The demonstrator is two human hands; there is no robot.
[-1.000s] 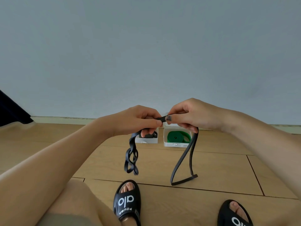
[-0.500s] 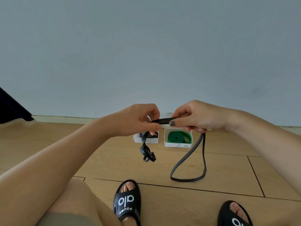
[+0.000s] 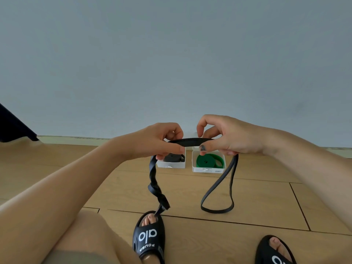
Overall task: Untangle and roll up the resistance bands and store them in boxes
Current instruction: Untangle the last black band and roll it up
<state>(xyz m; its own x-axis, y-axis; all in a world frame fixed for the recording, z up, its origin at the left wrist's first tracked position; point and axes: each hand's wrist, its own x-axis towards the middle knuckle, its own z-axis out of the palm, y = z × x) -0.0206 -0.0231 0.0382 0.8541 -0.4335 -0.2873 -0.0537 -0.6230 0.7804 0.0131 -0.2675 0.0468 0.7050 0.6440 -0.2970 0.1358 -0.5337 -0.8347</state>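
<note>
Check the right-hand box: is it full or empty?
Full: a rolled green band lies inside the open white box on the floor.

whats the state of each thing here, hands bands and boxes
left hand: grips the black band
right hand: pinches the black band
black band: held taut between the hands, left end hangs twisted, right end hangs as an open loop
green band: rolled up, in the right box
right box: open
left box: open, holds a dark rolled band

Two boxes (image 3: 192,164) side by side on floor (image 3: 247,197), a rolled band (image 3: 209,161) in each
</note>
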